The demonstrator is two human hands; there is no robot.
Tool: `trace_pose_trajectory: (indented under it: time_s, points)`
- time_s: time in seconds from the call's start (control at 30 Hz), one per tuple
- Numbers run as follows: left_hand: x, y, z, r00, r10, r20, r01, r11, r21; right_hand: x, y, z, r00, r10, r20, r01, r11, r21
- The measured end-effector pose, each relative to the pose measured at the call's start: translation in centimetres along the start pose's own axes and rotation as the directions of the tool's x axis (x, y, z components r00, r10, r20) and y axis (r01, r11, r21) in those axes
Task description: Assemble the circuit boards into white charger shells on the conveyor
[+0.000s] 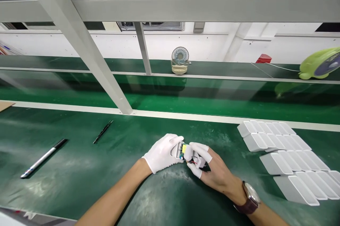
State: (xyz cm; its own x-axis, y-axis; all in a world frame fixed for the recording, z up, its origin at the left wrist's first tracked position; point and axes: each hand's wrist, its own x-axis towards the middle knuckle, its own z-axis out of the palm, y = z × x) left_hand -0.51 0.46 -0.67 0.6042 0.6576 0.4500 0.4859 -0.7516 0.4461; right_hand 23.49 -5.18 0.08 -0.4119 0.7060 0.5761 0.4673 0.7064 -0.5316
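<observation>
My left hand (162, 153), in a white glove, is closed around a white plastic housing (177, 149) above the green table. A small circuit board (182, 151) with a yellow component shows at the housing's open side. My right hand (212, 167) has white covers on its fingertips and a watch on its wrist. Its fingers are closed about a white plastic part (199, 161) close to the board. Thin red and dark wires (194, 161) run between the two hands. The fingers partly hide both pieces.
Several white plastic cases (284, 162) stand in rows at the right on the green table (87, 183). A marker (44, 158) and a black pen (103, 132) lie left. A slanted metal post (87, 49) rises behind. A small fan (180, 59) and green fan (318, 64) stand farther back.
</observation>
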Motion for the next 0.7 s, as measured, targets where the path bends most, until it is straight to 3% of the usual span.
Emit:
trace_pose_trajectory:
  time_s: [0.27, 0.7]
  points:
    - [0.3, 0.4, 0.0, 0.997, 0.073, -0.002, -0.073, 0.997, 0.001, -0.3, -0.1, 0.3, 1.0, 0.008, 0.027, -0.007, 0.999, -0.036]
    - [0.7, 1.1, -0.6, 0.987, -0.092, 0.13, 0.099, 0.994, -0.054, -0.2, -0.6, 0.5, 0.997, 0.061, 0.043, -0.057, 0.996, -0.074]
